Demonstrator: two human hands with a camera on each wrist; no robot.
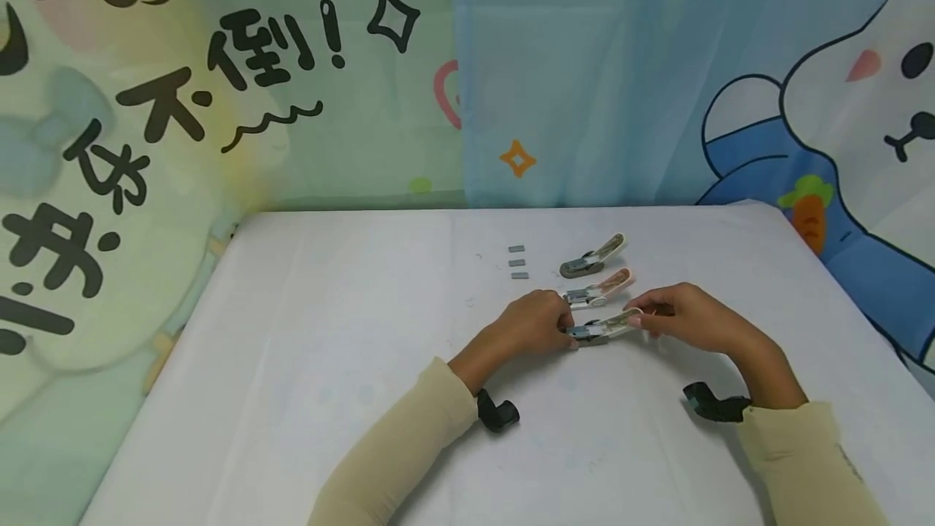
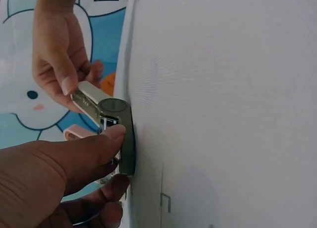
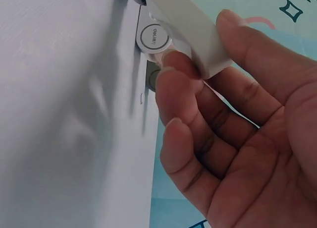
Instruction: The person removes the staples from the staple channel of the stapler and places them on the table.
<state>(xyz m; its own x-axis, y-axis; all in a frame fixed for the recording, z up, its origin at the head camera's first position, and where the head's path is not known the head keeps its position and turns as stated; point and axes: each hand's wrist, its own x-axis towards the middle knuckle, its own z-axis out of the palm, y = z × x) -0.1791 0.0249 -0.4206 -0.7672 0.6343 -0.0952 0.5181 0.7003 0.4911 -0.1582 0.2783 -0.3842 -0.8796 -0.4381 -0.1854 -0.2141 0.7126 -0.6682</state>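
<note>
Both hands are at the nearest of three opened staplers (image 1: 599,331), its cream cover raised toward the right. My left hand (image 1: 536,321) grips the left end. In the left wrist view its thumb (image 2: 106,143) lies at the metal part of the dark-based stapler (image 2: 128,143), with curled fingers below. My right hand (image 1: 687,316) pinches the end of the raised cover (image 3: 195,34) between thumb and fingers. Just behind are a pink stapler (image 1: 601,291) and, farther back, another dark-based stapler (image 1: 592,258), both with raised covers.
Three short grey staple strips (image 1: 517,263) lie in a column left of the staplers. A white cloth covers the table (image 1: 329,307). Behind it hangs a printed curtain (image 1: 570,63). Each wrist bears a black mount (image 1: 498,414).
</note>
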